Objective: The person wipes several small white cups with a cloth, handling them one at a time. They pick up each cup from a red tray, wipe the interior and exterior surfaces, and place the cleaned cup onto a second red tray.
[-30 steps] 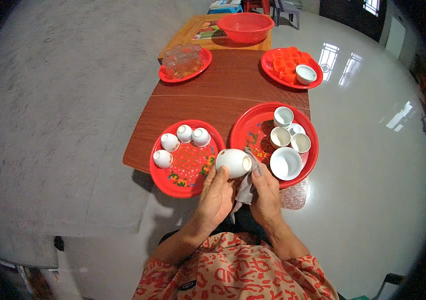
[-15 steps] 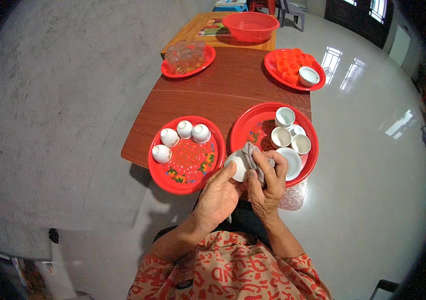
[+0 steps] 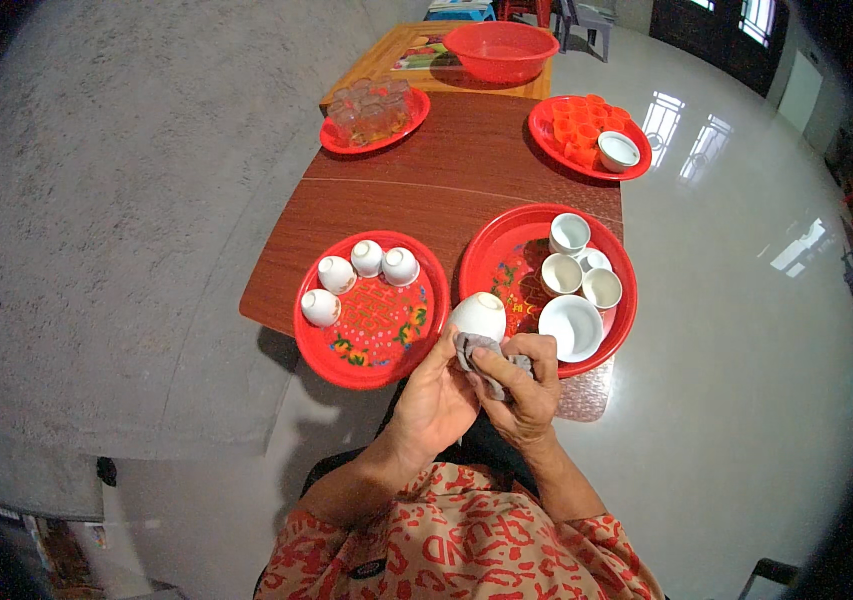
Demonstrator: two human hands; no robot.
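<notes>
A white cup point(image 3: 479, 315) is held between my hands over the near edge of the table, its base turned up and away from me. My left hand point(image 3: 433, 395) grips its left side, the thumb along the cup. In my right hand point(image 3: 524, 398) is a bunched grey cloth point(image 3: 487, 362), pressed against the cup's near side. To the left, a round red tray point(image 3: 367, 367) bears several small white cups point(image 3: 336, 274) standing upside down. On the right-hand red tray point(image 3: 487, 250) are white cups point(image 3: 560, 274) standing upright and a larger white bowl point(image 3: 572, 328).
Toward the far end of the brown table point(image 3: 426, 190), one red plate point(image 3: 346, 147) holds clear glasses point(image 3: 371, 112). Another red plate point(image 3: 621, 172) carries orange-red cups point(image 3: 576, 125) and a white bowl point(image 3: 619, 150). Beyond, a red basin point(image 3: 501, 55) sits on a yellow wooden table point(image 3: 376, 65).
My right hand has drawn the cloth down from the cup's right side to its near side. The cup has turned so its base now shows, and the bowl behind is more exposed.
</notes>
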